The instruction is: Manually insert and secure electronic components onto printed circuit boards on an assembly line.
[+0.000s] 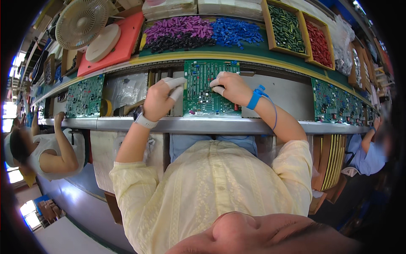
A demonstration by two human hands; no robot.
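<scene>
A green circuit board (201,99) dotted with small parts lies in front of me on the line. My left hand (160,98) is at its left edge, white covers on the fingertips. The index finger and thumb are stretched out with a gap between them, the index tip touching or nearly touching the edge. Over the board's right half is my right hand (234,88), also with white finger covers. Its thumb and fingers close together low on the board; whatever they pinch is hidden. A blue wrist strap (255,99) with a cord circles my right wrist.
Beyond the rail lie purple and black parts (179,31) and blue parts (237,31). Boxes hold green parts (285,29) and red parts (318,44). More boards stand left (84,96) and right (338,101). A fan (81,23) is far left. Other people sit at both sides.
</scene>
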